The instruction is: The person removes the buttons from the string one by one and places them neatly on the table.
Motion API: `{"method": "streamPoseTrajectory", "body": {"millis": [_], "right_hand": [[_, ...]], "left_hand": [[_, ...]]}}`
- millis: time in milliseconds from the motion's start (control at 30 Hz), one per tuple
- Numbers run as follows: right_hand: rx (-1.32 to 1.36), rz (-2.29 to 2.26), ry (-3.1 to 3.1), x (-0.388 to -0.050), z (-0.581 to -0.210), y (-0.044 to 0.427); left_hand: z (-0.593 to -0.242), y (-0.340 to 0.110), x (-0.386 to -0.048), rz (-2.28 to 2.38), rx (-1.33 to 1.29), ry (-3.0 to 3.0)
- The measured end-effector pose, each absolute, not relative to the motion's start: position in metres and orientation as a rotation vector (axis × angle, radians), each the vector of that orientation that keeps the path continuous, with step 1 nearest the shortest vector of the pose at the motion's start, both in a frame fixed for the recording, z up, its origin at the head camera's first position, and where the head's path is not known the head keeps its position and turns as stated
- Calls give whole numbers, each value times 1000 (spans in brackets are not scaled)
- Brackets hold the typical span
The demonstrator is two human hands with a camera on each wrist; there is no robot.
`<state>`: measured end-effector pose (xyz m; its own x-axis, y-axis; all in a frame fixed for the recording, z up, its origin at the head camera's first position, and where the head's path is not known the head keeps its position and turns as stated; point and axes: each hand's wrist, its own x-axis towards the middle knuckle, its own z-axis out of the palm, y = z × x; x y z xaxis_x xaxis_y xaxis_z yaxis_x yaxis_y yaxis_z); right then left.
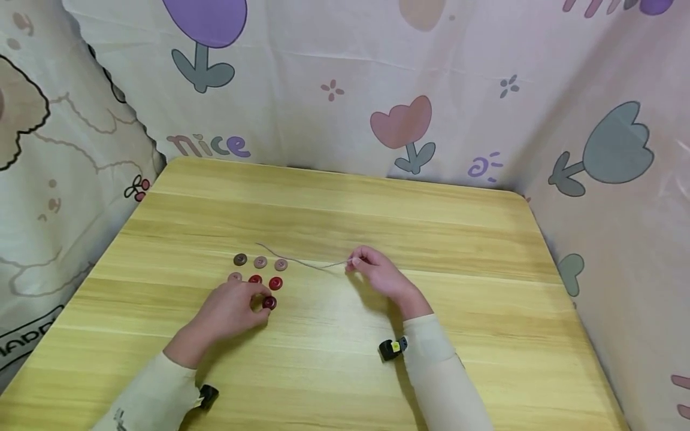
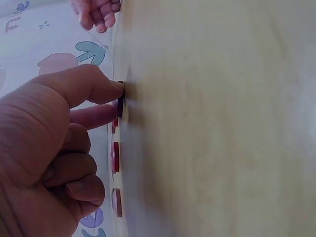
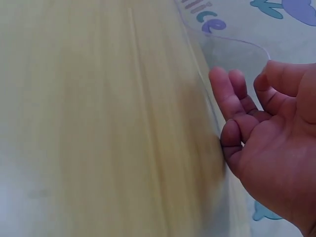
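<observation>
My left hand (image 1: 229,306) pinches a dark maroon button (image 1: 269,303) between thumb and finger, just at the tabletop. In the left wrist view that button (image 2: 120,101) stands edge-on between the fingertips. My right hand (image 1: 380,274) pinches one end of a thin thread (image 1: 307,264), which trails left across the table past the buttons. The right wrist view shows the thread (image 3: 242,40) rising to the thumb and forefinger. Ahead of the left hand lie two red buttons, one of them (image 1: 275,283) uncovered and the other partly hidden by the fingers.
A back row has a dark brown button (image 1: 239,259) and two pinkish-brown buttons, one (image 1: 281,264) at its right end. Another pinkish button (image 1: 235,277) lies by the left knuckles. The wooden table (image 1: 458,239) meets a patterned cloth (image 1: 323,126) behind and at both sides.
</observation>
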<state>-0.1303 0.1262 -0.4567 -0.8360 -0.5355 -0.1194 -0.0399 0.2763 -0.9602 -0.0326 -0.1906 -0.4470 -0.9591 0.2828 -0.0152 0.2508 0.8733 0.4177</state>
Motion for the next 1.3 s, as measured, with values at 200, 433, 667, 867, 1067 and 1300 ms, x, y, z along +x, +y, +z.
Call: {"method": "streamPoseTrajectory", "body": {"millis": [200,433,667,867,1067,1300], "right_hand": [[-490,-1420,2307,-125,-456,143],[-451,-1270,2452,-121,-450,170],[-495,-1129,2522,-120,-449,197],[-469,-994,2591,-126,-444,219],[-411,-885,2652,-135,-445,231],[-430,-909,2690,-137,-447,233]], "left_hand": [[-448,-188,-34,656,404,2942],[-446,-186,-35,694,375,2941],[-442,-193,-34,778,332,2954],[-436,-197,-37,826,297,2942],[-430,-195,-42,861,298,2950],[-423,-190,-60,853,316,2965]]}}
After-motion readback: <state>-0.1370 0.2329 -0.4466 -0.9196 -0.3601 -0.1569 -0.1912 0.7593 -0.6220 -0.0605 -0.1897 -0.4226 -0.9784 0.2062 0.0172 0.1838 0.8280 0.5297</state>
